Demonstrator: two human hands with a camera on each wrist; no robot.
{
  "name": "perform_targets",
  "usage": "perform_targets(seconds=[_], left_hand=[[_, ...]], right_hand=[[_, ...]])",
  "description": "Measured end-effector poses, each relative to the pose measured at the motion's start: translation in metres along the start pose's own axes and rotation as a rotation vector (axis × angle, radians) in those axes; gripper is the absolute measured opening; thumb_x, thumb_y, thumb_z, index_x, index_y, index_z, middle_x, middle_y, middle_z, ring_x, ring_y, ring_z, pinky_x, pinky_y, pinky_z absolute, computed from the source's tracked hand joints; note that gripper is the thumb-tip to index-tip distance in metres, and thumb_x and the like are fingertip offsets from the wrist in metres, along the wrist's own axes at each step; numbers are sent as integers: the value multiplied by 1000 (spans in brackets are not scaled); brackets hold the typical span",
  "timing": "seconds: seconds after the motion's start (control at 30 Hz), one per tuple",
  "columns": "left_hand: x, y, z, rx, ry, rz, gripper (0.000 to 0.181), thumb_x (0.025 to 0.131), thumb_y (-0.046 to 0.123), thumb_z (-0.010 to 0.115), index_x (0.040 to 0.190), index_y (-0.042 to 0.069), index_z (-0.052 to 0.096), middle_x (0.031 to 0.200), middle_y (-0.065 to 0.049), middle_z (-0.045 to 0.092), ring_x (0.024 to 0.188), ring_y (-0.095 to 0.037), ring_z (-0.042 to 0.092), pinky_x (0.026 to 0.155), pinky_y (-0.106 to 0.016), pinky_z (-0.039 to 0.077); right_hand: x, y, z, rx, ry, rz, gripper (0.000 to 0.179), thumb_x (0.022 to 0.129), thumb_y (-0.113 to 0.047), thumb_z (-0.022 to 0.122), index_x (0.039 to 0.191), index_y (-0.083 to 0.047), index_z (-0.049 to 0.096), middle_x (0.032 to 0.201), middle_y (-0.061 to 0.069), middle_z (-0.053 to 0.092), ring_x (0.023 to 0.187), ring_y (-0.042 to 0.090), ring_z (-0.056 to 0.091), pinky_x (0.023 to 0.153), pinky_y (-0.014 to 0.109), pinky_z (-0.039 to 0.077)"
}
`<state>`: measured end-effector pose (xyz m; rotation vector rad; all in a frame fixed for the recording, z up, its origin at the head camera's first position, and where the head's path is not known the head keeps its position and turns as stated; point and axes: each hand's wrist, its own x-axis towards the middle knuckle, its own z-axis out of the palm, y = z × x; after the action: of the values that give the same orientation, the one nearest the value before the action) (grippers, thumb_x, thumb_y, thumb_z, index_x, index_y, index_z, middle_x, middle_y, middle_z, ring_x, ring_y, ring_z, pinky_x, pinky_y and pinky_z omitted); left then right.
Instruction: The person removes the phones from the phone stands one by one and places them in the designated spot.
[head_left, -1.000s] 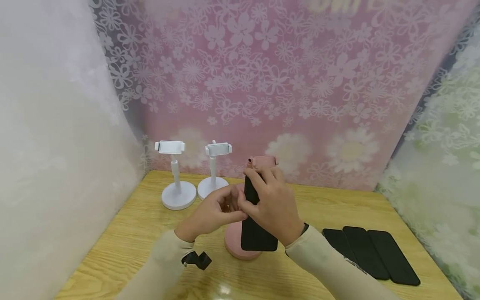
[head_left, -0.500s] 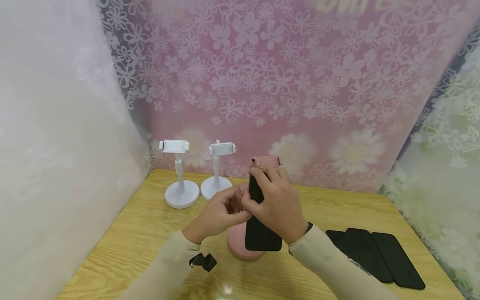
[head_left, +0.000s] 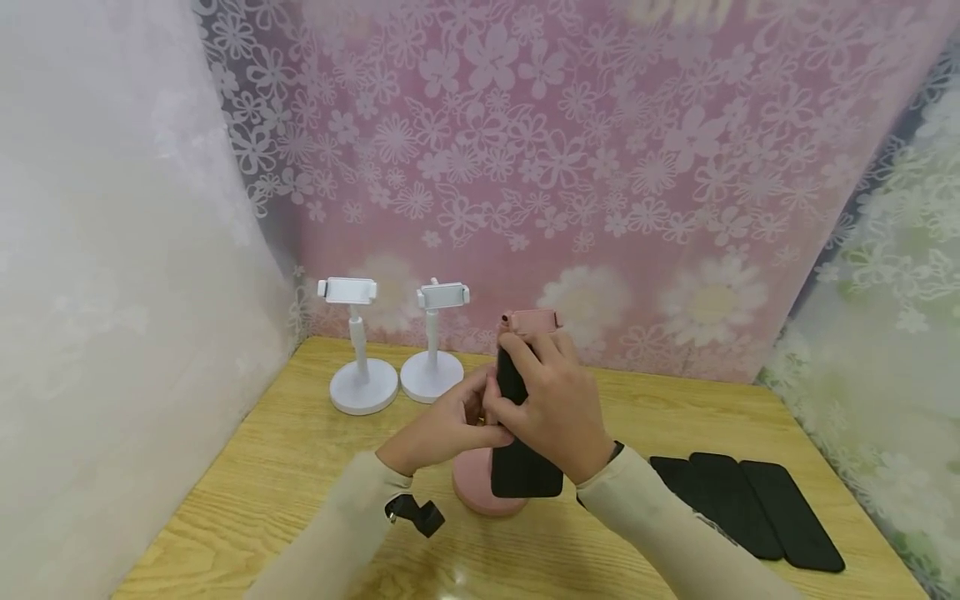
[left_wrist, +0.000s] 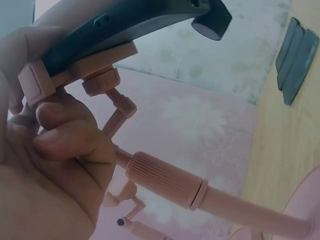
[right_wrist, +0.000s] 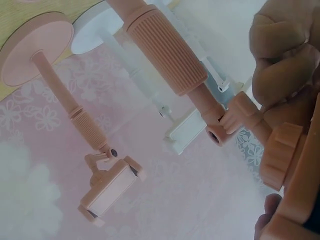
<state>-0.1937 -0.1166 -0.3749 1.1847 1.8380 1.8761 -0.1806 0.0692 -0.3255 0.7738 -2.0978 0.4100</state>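
Observation:
A black smartphone stands upright at the clamp of a pink phone stand, its back resting against the clamp in the left wrist view. My right hand grips the phone from the right, thumb on its face and fingers at its upper part. My left hand is at the phone's left edge; in the left wrist view its fingers curl about the pink clamp jaw. Behind the clamp show a knob and a ribbed collar on the pole. Hands hide much of the clamp in the head view.
Two white phone stands stand at the back left. A second pink stand rises behind my right hand. Several black phones lie side by side at the right. A patterned cloth wall closes the back.
My left hand has moved slightly right, closer against the phone's left edge. My right hand and the phone keep nearly the same place on the stand; the whole head view has shifted a little.

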Motion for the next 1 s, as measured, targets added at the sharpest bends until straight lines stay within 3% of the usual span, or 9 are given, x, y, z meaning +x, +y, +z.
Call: perform_targets(seconds=[0.17, 0.3, 0.6, 0.73, 0.87, 0.97, 1.0], left_hand=[[1, -4, -1, -130, -10, 5, 67, 99, 5, 66, 156, 13, 33, 121, -4, 64, 104, -14, 63, 91, -30, 54], [3, -6, -2, -170, -6, 4, 65, 99, 6, 67, 155, 11, 35, 124, -4, 65, 115, -16, 64, 97, -33, 54], [8, -7, 0, -189, -45, -9, 74, 98, 9, 69, 161, 15, 30, 130, -3, 65, 120, -18, 64, 101, -38, 53], [9, -4, -1, -181, -42, -7, 67, 98, 12, 70, 157, 14, 37, 124, 0, 68, 116, -16, 65, 99, -36, 54], [12, 1, -2, -158, -41, -11, 42, 97, 11, 69, 135, 10, 52, 114, 2, 70, 111, -16, 66, 96, -34, 54], [12, 3, -6, -143, -59, -38, 40, 95, 4, 68, 133, 5, 52, 114, 0, 69, 112, -16, 66, 96, -35, 54], [11, 3, -7, -141, -69, -51, 48, 95, 2, 67, 140, 5, 50, 117, -1, 69, 114, -16, 65, 97, -35, 54]], right_hand=[[2, 1, 1, -8, -11, -21, 38, 89, -32, 64, 122, -12, 67, 107, 7, 62, 83, 28, 48, 55, 37, 45], [2, 2, 1, -18, -18, -31, 36, 90, -32, 63, 120, -11, 66, 107, 7, 61, 83, 29, 48, 55, 38, 47], [0, 2, -1, -13, -13, -32, 38, 87, -31, 65, 119, -11, 66, 103, 8, 61, 86, 28, 50, 53, 37, 47], [1, 3, 0, -6, -12, -38, 38, 86, -30, 66, 118, -11, 68, 105, 8, 62, 86, 28, 50, 55, 38, 48], [4, 4, 0, 2, -9, -55, 36, 86, -29, 66, 117, -10, 69, 103, 8, 61, 85, 28, 50, 56, 38, 48], [5, 4, -1, -5, -16, -60, 36, 85, -29, 66, 116, -11, 69, 103, 9, 61, 85, 28, 50, 55, 38, 49], [5, 4, -1, -12, -19, -60, 36, 85, -29, 66, 116, -12, 69, 102, 8, 61, 85, 28, 50, 54, 38, 49]])
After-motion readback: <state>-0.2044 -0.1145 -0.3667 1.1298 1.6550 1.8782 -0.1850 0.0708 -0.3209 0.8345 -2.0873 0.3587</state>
